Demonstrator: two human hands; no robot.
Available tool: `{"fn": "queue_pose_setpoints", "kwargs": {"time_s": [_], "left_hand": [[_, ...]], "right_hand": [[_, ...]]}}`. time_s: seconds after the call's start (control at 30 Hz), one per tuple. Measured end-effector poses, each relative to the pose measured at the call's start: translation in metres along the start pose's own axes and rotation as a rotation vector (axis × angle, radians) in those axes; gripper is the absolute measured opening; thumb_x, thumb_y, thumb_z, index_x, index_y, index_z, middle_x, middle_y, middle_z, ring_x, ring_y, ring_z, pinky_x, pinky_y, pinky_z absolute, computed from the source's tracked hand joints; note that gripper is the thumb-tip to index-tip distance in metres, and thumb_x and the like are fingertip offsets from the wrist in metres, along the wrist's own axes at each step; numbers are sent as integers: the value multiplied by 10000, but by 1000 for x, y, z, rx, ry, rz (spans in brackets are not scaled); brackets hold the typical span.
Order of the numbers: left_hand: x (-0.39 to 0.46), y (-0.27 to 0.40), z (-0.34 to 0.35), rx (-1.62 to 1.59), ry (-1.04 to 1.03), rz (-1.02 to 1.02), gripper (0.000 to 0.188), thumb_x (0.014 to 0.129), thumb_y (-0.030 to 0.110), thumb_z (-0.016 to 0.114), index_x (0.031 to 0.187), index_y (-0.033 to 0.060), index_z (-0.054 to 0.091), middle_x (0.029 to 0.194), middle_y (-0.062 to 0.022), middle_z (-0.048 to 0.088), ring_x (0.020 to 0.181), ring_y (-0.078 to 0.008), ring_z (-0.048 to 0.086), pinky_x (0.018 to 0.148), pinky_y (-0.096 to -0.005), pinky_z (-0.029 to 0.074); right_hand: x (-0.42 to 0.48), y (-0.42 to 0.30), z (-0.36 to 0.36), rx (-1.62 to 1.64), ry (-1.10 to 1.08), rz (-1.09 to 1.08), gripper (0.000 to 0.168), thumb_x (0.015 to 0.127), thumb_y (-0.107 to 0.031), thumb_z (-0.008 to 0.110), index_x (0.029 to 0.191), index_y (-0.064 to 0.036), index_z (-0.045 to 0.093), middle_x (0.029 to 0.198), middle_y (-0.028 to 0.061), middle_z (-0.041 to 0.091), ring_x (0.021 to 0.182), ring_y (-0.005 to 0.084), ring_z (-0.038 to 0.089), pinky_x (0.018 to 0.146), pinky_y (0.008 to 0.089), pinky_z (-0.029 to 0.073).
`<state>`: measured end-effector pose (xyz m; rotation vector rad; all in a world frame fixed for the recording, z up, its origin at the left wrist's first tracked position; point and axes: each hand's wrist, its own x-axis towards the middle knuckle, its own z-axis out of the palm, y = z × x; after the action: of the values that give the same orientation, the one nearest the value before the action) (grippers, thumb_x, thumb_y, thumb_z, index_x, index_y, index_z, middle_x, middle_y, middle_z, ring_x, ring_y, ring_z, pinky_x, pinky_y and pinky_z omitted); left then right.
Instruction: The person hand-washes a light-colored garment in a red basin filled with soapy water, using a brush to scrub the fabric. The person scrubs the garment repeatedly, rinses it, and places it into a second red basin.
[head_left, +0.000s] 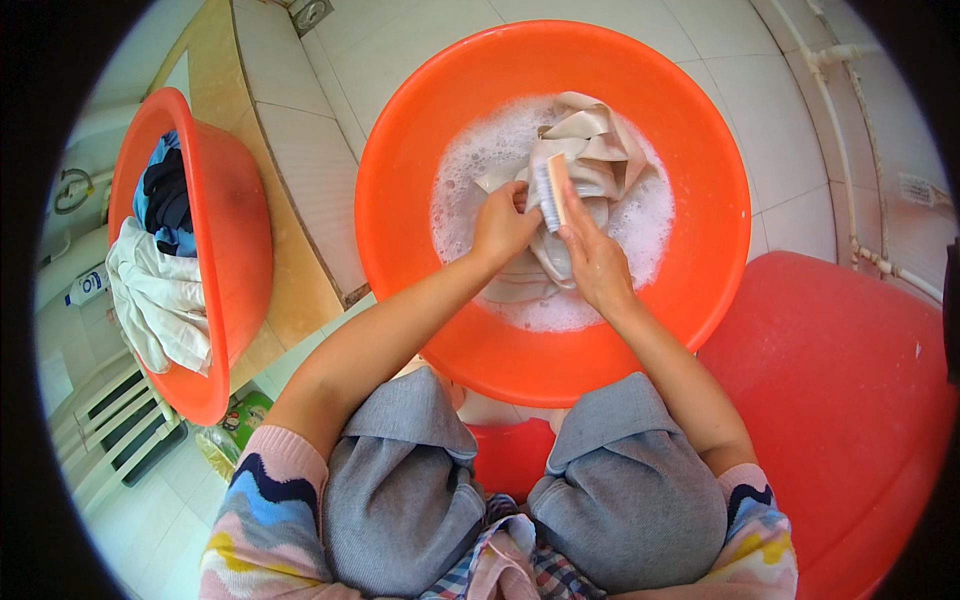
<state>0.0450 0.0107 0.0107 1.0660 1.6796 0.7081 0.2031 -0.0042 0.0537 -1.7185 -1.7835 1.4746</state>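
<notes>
In front of me stands a large orange plastic basin (660, 97) with foamy water (480, 157) in it. A wet beige cloth or garment (592, 150) lies bunched in the foam, partly above the water. My right hand (600, 262) grips a scrubbing brush (557, 191) with a pale wooden back; its whitish bristles face left, against or close to the cloth. Just left of the brush, my left hand (506, 221) pinches a fold of the cloth, its fingers bent. The submerged part of the cloth is blurred by suds.
Left, an orange basin (240, 225) holds white cloth (157, 292) and dark and blue clothes (169, 195) on a tan ledge (285, 210). A red plastic surface (825, 390) is at the right. White pipes (840, 142) run along the right wall. A floor drain (310, 13) lies at the upper left.
</notes>
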Motion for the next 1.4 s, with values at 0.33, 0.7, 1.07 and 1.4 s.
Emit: {"fn": "queue_pose_setpoints", "kwargs": {"time_s": [0.33, 0.7, 1.07, 1.4], "left_hand": [[29, -20, 20, -369, 223, -472, 340, 865, 174, 374, 953, -83, 578, 870, -149, 595, 797, -196, 520, 697, -348, 431], [18, -27, -24, -382, 35, -559, 560, 928, 393, 390, 1189, -84, 519, 1093, -186, 599, 969, -250, 576, 834, -374, 452], [-10, -11, -40, -312, -196, -428, 420, 845, 212, 593, 1191, -22, 549, 1037, -145, 633, 894, -217, 616, 782, -350, 497], [-1, -49, -40, -175, -211, -407, 382, 749, 71, 605, 1113, -44, 587, 994, -150, 651, 852, -253, 641, 767, -360, 513]], "right_hand": [[60, 25, -14, -643, 38, -189, 557, 937, -257, 475, 1423, -406, 248, 780, 219, 635, 676, 392, 622, 609, 501, 487], [36, -1, 17, -487, -120, -214, 514, 939, -233, 446, 1425, -323, 303, 859, 203, 651, 733, 385, 628, 677, 477, 499], [45, -13, -5, -563, -198, -165, 514, 931, -206, 448, 1414, -329, 324, 909, 200, 653, 792, 361, 640, 696, 474, 499], [68, -5, -13, -602, -187, -207, 477, 934, -223, 434, 1396, -323, 370, 902, 192, 654, 820, 374, 633, 737, 470, 487]]}}
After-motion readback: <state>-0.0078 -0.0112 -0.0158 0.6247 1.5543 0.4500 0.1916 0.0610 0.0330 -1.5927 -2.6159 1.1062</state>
